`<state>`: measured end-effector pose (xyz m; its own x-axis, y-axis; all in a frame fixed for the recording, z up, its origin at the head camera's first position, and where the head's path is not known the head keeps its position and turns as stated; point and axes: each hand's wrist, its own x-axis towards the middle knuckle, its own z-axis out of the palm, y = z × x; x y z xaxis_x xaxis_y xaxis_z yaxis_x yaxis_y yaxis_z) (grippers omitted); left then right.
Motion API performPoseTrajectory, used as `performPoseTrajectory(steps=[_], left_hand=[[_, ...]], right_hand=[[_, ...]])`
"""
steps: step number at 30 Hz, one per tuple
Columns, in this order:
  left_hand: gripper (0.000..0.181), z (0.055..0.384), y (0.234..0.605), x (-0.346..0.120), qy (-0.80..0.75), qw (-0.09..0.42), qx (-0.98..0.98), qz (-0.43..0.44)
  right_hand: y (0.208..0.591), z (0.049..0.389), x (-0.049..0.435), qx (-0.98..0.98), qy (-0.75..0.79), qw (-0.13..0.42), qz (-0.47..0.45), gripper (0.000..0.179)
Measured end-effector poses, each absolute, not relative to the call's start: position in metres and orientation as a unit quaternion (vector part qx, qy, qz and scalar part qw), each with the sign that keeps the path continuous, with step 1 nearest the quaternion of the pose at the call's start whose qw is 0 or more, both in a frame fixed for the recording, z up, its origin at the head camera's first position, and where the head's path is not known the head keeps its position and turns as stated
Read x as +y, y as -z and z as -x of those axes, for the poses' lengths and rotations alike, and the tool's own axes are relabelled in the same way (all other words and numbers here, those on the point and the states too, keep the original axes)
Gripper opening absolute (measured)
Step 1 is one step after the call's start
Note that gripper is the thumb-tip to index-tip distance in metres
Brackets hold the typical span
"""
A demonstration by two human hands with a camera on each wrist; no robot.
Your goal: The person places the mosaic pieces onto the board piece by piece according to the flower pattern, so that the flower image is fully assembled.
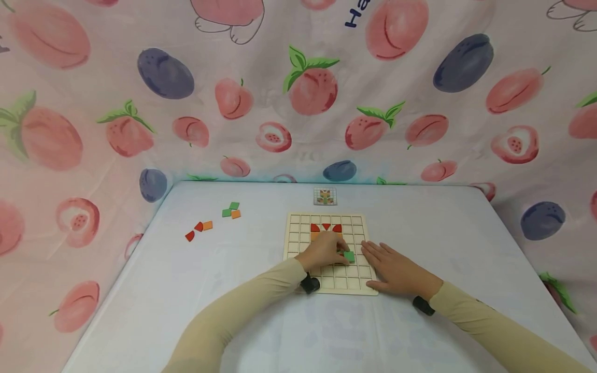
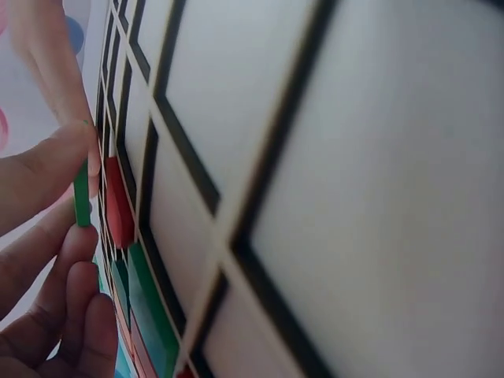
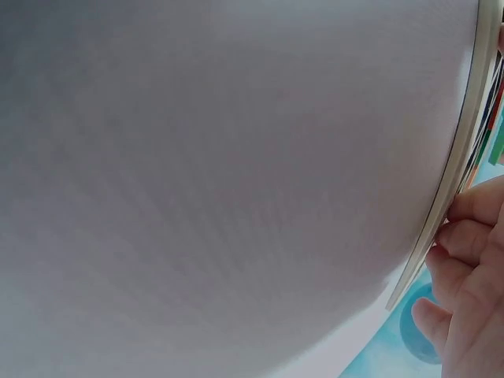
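Observation:
My left hand [image 1: 325, 250] is over the wooden grid board [image 1: 289, 235], pinching a green square tile [image 1: 349, 256] between thumb and fingertips. In the left wrist view that tile [image 2: 82, 193] stands edge-on just off the board. Red pieces [image 1: 337, 228] sit in a row of grid cells beyond the hand, with orange ones below them. A red piece [image 2: 119, 206] and a green piece [image 2: 153, 311] lie in cells near the fingers; my hand hides part of the pattern from above. My right hand [image 1: 396, 269] lies with fingers extended, touching the board's right edge.
A small pattern card [image 1: 325, 196] lies behind the board. To the left are loose green tiles [image 1: 235, 205], orange tiles [image 1: 208, 225] and red quarter-round pieces [image 1: 189, 236]. The white table [image 1: 420, 217] meets a fruit-print cloth [image 1: 280, 103] at the back.

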<state>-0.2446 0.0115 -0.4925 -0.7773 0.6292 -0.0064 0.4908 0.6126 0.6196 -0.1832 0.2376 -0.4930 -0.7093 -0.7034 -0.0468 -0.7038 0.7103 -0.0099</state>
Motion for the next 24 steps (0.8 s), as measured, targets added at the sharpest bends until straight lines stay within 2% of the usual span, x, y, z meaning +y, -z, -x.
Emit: performPoseTrajectory(steps=[9, 17, 24], left_hand=[[0.03, 0.2477, 0.495, 0.0173, -0.278, 0.122, 0.897, -0.321], [0.025, 0.2437, 0.4894, 0.0162, -0.29, 0.121, 0.899, -0.305], [0.029, 0.2443, 0.4924, 0.0172, -0.292, 0.124, 0.896, -0.31]], right_hand=[[0.4929, 0.1838, 0.2368, 0.926, -0.012, 0.04, 0.376, 0.08], [0.4947, 0.1841, 0.2377, 0.923, -0.011, 0.021, 0.383, 0.08], [0.4954, 0.184, 0.2372, 0.924, -0.009, 0.022, 0.382, 0.08]])
